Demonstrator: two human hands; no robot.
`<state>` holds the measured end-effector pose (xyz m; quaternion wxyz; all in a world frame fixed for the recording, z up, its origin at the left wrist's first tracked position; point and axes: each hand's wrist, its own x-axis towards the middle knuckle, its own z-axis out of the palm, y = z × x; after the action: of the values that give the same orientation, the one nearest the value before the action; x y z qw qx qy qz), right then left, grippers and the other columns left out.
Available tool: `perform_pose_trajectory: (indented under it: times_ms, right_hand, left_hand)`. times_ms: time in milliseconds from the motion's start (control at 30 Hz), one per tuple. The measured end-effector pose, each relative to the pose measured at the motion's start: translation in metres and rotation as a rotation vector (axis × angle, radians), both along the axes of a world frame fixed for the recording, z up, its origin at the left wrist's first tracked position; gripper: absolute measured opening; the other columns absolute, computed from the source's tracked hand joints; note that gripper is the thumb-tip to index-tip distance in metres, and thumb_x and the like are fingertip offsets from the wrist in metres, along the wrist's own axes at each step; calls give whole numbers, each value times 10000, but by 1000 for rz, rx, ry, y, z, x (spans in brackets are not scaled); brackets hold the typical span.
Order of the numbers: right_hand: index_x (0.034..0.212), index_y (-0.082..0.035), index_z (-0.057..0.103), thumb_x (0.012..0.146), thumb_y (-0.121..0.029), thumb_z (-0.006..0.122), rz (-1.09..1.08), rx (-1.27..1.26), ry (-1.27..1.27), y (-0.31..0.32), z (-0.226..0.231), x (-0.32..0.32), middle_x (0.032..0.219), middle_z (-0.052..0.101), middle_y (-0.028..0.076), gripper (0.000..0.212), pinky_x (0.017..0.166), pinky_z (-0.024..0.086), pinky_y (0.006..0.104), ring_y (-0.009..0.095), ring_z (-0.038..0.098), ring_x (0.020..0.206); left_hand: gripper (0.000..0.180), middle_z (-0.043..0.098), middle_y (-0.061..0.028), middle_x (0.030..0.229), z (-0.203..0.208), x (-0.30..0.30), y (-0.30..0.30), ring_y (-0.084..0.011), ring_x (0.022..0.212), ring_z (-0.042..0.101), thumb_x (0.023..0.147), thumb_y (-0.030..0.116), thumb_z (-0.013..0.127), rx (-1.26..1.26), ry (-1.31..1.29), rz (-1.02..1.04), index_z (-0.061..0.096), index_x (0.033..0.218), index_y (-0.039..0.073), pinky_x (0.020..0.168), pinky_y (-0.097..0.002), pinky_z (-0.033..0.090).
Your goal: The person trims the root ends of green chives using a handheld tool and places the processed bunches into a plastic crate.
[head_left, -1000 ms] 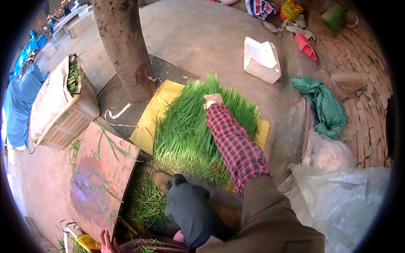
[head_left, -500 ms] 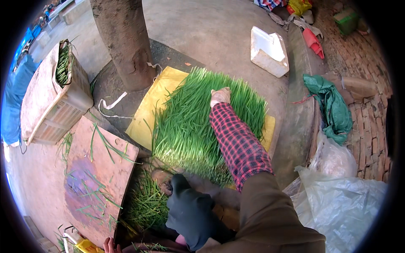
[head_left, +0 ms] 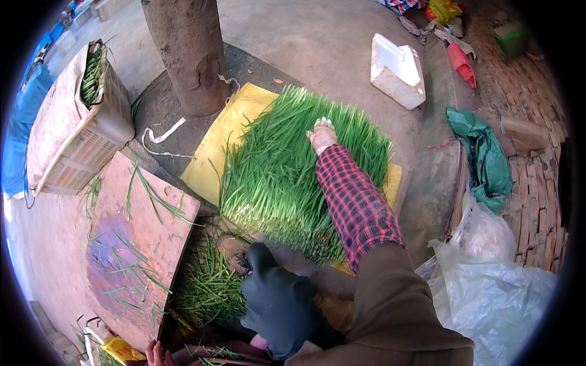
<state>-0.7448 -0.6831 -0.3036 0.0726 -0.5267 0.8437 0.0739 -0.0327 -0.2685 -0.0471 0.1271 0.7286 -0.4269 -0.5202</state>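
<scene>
A broad pile of garlic chives point(head_left: 293, 177), long green leaves with pale cut ends toward me, lies on a yellow sheet point(head_left: 209, 160). My right hand point(head_left: 321, 135), in a pale glove below which a red-and-black checked sleeve begins, rests on top of the leaves toward the far side. Its fingers are stretched out and grip nothing. At the lower left edge my left hand point(head_left: 157, 354) shows only in part, beside the corner of a worn board point(head_left: 140, 244). Those fingers look loosely apart, with no object visible in them.
A crate point(head_left: 85, 146) of greens stands left of a tree trunk point(head_left: 188, 58). Loose trimmings point(head_left: 210, 290) lie near my dark-covered knee point(head_left: 278, 302). A white foam box point(head_left: 397, 72) sits far right, with a green sack point(head_left: 485, 155) and clear plastic sheeting point(head_left: 491, 299) nearer.
My right hand has gone from bent, closed-looking fingers to outstretched ones on the chives. The left hand stays at the lower edge. The view has shifted slightly.
</scene>
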Motion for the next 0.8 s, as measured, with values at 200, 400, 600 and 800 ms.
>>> perform_pose_trajectory:
  times_ms: [200,400,600,800]
  right_hand:
    - [1519,-7,352,971,-518,503,47,21,-79,-11,1,-5,1610,288,191,764,1231,204,414,325,256,1500]
    - [1214,-28,643,1009,-354,501,488,-370,463,9,-9,-34,1334,598,225,410,1107,407,492,390,549,1265]
    - [1460,26,447,1030,-229,539,307,-496,-347,73,39,53,1516,442,220,508,1172,308,356,306,410,1417]
    - [1453,32,464,1040,-194,536,542,-333,-827,104,120,171,1480,514,126,475,1139,340,316,195,475,1356]
  left_hand:
    - [596,248,-170,1609,-3,4,19,-317,1474,259,1033,242,357,-52,-147,-131,181,1589,122,1238,-439,201]
    - [305,651,-196,1183,51,-35,10,-368,1024,676,871,-30,661,-650,-680,-173,670,1174,3,857,-392,560]
    - [300,665,-192,1128,59,-5,85,-337,988,681,835,-86,678,-837,-785,66,672,1127,-16,829,-376,567]
    - [250,664,-155,1078,70,29,191,-259,920,667,898,-76,626,-844,-869,665,655,1141,-23,796,-335,547]
